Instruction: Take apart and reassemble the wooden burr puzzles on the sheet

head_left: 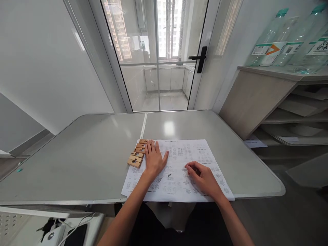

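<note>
A printed sheet (pixel 194 153) with small diagrams lies near the front edge of a grey table (pixel 89 150). My left hand (pixel 153 159) lies flat on the sheet's left part, fingers stretched out, its fingertips touching a row of notched wooden puzzle pieces (pixel 137 153) at the sheet's left edge. My right hand (pixel 202 179) rests on the sheet's lower middle, fingers curled under with the fingertips on the paper; whether anything is in them is hidden.
A glass balcony door (pixel 159 54) with a black handle (pixel 200 58) stands behind the table. At the right a wooden shelf unit (pixel 258 99) carries several plastic water bottles (pixel 282 37). Cables and a dark device (pixel 71 234) lie lower left.
</note>
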Available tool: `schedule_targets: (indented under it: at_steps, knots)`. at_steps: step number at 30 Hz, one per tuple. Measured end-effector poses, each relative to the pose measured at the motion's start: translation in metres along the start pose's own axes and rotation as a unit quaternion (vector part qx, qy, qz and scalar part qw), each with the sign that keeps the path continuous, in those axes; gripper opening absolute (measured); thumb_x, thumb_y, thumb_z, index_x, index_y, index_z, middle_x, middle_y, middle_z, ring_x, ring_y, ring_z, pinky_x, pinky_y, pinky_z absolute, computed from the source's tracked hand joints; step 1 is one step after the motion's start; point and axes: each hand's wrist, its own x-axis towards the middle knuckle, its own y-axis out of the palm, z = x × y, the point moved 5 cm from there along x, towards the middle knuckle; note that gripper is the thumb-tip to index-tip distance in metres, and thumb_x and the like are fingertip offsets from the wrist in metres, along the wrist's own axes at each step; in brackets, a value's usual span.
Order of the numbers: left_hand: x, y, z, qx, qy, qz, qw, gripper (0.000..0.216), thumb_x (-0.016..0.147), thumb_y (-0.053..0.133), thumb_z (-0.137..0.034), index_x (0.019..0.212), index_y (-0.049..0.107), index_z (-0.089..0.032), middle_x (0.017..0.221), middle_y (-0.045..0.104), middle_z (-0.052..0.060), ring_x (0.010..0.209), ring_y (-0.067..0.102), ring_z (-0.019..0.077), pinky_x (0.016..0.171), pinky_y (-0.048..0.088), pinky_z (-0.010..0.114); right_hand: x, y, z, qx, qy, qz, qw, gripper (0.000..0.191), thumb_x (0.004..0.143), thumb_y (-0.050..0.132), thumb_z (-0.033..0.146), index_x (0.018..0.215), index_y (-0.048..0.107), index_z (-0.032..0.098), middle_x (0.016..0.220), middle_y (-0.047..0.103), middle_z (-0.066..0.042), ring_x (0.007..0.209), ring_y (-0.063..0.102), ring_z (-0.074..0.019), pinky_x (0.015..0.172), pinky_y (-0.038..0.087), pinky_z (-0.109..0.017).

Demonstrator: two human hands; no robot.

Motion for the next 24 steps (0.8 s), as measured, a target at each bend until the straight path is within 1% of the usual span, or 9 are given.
schedule_targets:
  at_steps: [3,9,16,20,24]
  knots:
    - [-0.001,0.001,-0.002,-0.019,0.008,-0.006,1.0,0.076,0.099,0.047,-0.056,0.155,0.038,-0.006,0.168,0.029,0.023,0.159,0.014,0.0397,0.128,0.017,0.059,0.0,0.001,-0.003,0.0,0.0,0.0,1.0,0.042,0.1,0.051,0.06,0.098,0.071,0.023,0.081,0.072,-0.004,0.071,0.063,-0.0218,0.067,0.048,-0.032]
    - [-0.006,0.001,-0.016,-0.059,0.032,0.003,0.998,0.083,0.097,0.047,-0.065,0.154,0.036,-0.006,0.166,0.031,0.026,0.158,0.017,0.0416,0.127,0.02,0.06,0.001,0.001,-0.004,0.008,0.004,-0.001,1.0,0.039,0.1,0.053,0.057,0.098,0.071,0.023,0.081,0.072,-0.004,0.071,0.063,-0.021,0.067,0.048,-0.031]
    - [-0.018,0.003,-0.038,-0.097,0.067,0.017,0.993,0.084,0.097,0.05,-0.065,0.154,0.033,-0.005,0.165,0.032,0.028,0.158,0.018,0.0419,0.126,0.022,0.061,0.001,0.002,-0.003,0.008,-0.002,-0.001,1.0,0.039,0.1,0.052,0.057,0.096,0.07,0.023,0.08,0.071,-0.003,0.072,0.062,-0.0209,0.067,0.047,-0.031]
    - [-0.031,0.005,-0.054,-0.112,0.1,0.025,0.988,0.08,0.098,0.048,-0.064,0.155,0.033,-0.009,0.166,0.033,0.025,0.158,0.019,0.0402,0.126,0.024,0.061,0.002,0.003,-0.003,0.011,-0.017,0.001,1.0,0.039,0.101,0.051,0.056,0.097,0.07,0.023,0.079,0.07,-0.002,0.07,0.06,-0.0198,0.067,0.046,-0.031]
    - [-0.042,0.003,-0.068,-0.114,0.132,0.036,0.984,0.07,0.103,0.043,-0.056,0.155,0.034,-0.009,0.166,0.033,0.023,0.158,0.021,0.0381,0.126,0.028,0.06,0.002,0.002,-0.001,0.017,-0.023,-0.002,1.0,0.039,0.101,0.052,0.057,0.098,0.07,0.022,0.079,0.07,-0.002,0.069,0.059,-0.019,0.066,0.045,-0.03]
